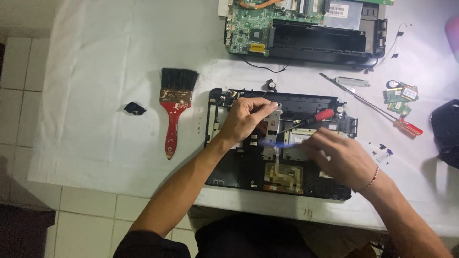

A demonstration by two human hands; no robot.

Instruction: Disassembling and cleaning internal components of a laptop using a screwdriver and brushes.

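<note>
Near the counter's [95, 95] front edge, left hand [246, 117] fingers pinch the metal bracket [272, 131] steady on the laptop shell [229, 172] so the right hand [337, 157], wrapped around the red-handled screwdriver [319, 116], can work beside it.

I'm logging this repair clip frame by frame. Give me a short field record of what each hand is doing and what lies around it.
surface: white cloth-covered table
left hand: pinches a thin grey metal bracket over the black laptop shell
right hand: blurred, holding a red-and-black-handled screwdriver
left of shell: red-handled black-bristled paintbrush
behind: green circuit board
right: long red-handled screwdriver
</note>
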